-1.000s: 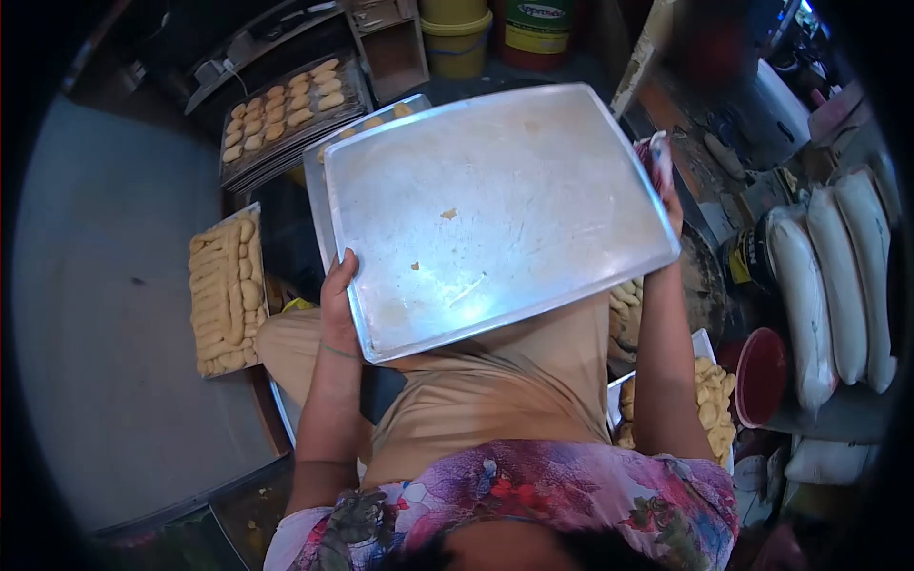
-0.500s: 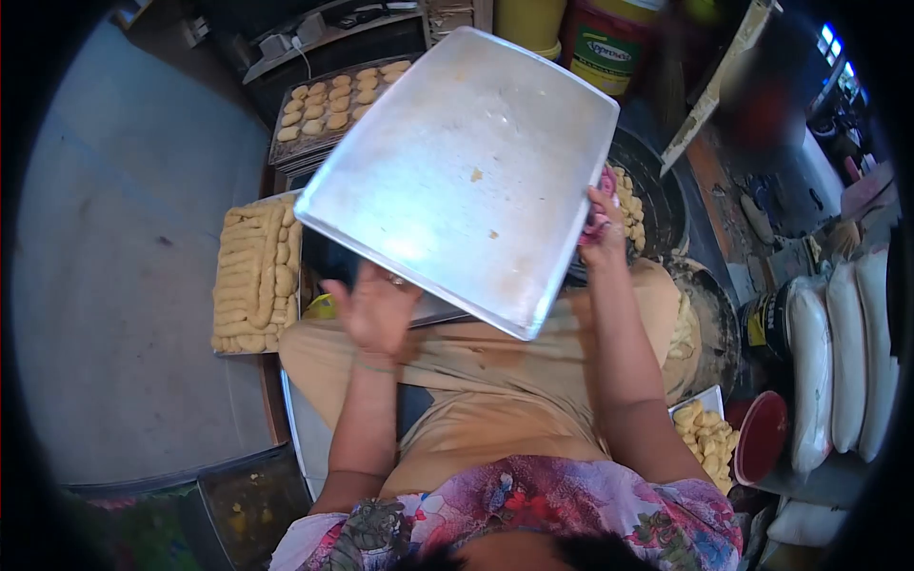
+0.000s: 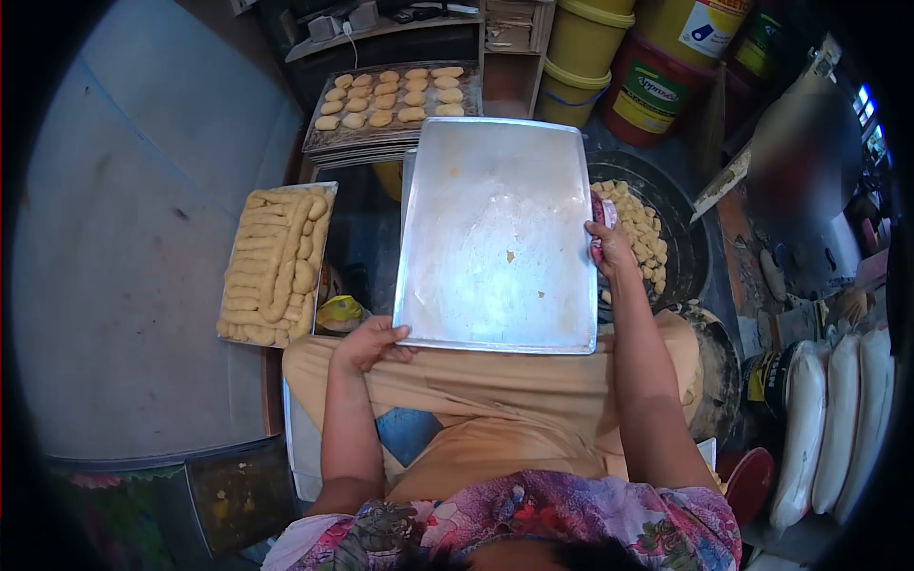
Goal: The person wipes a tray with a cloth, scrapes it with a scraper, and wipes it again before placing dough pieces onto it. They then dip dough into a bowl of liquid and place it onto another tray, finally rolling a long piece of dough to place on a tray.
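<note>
A shiny metal tray (image 3: 495, 238) lies above my lap, its face up and bare except for a few small brown specks. My left hand (image 3: 373, 344) grips its near left corner, thumb on top and fingers beneath. On the right edge, my right hand (image 3: 611, 249) holds the tray together with a bunched pink cloth (image 3: 600, 214). Left of the tray, another tray holds long dough strips (image 3: 267, 262). Past the right edge, small dough pieces (image 3: 636, 224) fill part of a round black pan (image 3: 695, 238).
Oval dough pieces (image 3: 386, 103) sit on stacked trays at the back. Yellow buckets (image 3: 576, 57) and a red bucket (image 3: 640, 95) stand behind. White filled bags (image 3: 809, 428) are at right, near a red round container (image 3: 747, 483). A blurred area is at upper right.
The tray has turned from tilted to nearly straight and come down toward my lap. My left hand has gone from spread fingers under the edge to gripping the corner. The view has shifted.
</note>
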`<state>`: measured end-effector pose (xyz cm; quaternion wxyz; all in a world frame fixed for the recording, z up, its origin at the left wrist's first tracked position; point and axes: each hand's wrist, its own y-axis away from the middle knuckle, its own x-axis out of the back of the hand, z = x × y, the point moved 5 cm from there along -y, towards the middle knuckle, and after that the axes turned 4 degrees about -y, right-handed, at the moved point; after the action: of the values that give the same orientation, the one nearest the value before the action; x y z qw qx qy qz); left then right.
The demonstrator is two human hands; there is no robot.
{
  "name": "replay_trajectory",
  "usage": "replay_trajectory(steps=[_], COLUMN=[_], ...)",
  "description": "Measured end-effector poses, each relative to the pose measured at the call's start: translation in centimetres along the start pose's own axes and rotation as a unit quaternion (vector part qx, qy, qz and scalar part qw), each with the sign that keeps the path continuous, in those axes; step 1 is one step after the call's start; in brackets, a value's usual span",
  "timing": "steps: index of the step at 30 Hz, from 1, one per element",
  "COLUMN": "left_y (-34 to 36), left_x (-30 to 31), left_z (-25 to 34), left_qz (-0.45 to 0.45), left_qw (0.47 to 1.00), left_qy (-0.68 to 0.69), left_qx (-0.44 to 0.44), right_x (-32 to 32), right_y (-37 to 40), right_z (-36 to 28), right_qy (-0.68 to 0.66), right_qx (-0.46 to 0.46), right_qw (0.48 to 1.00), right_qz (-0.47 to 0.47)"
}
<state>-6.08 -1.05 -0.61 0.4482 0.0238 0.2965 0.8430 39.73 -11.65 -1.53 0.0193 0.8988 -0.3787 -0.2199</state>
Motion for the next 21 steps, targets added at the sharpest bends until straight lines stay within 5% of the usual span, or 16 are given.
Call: replay_trajectory(steps=[7,17,21], left_y=[-0.8,-1.6,-1.8], left_x=[2.1,1.8,2.0], left_z=[-3.5,-2.7,-3.1], left_qz=[-0.009,0.017,0.017], left_qw=[0.984,0.956,0.959], left_qy=[-0.13,-0.266,-0.261], left_qx=[0.124,0.122,0.113], right_x=[-4.3,-4.9,-3.6], right_y=[-0.1,-1.9,-1.7], right_z=[0.5,0.6,-0.7], right_qy=[0.142,0.278,0.381], right_qx=[0.052,0.11,0.265], right_qw=[0.988,0.954,0.882], right_qz=[0.012,0.03,0.08])
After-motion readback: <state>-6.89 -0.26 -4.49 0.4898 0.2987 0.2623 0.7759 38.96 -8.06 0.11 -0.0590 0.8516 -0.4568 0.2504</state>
